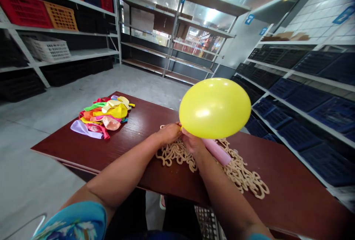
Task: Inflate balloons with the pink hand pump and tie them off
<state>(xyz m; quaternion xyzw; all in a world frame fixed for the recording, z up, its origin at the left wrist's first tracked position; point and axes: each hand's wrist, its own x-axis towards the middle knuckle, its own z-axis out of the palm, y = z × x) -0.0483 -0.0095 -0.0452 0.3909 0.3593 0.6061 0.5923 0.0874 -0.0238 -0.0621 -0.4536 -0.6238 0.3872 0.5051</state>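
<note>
A large inflated yellow balloon (215, 108) sits above the table, its neck pointing down to the left. My left hand (169, 132) closes its fingers on the neck of the balloon. Right beside it, my right hand (191, 142) is also closed at the balloon's neck, just under its body. Beneath both hands lies a tangled heap of beige cord (246, 177). A pink cylinder (217, 151), looking like a pump tube, rests on the cord, partly hidden by my right hand and the balloon.
Several uninflated balloons in mixed colours (107, 114) are piled on the left of the dark red-brown table (149, 116). Shelves with red and orange crates (61, 16) stand at the left. Dark blue crates (332, 116) fill the right shelves. A metal rack (172, 29) stands behind.
</note>
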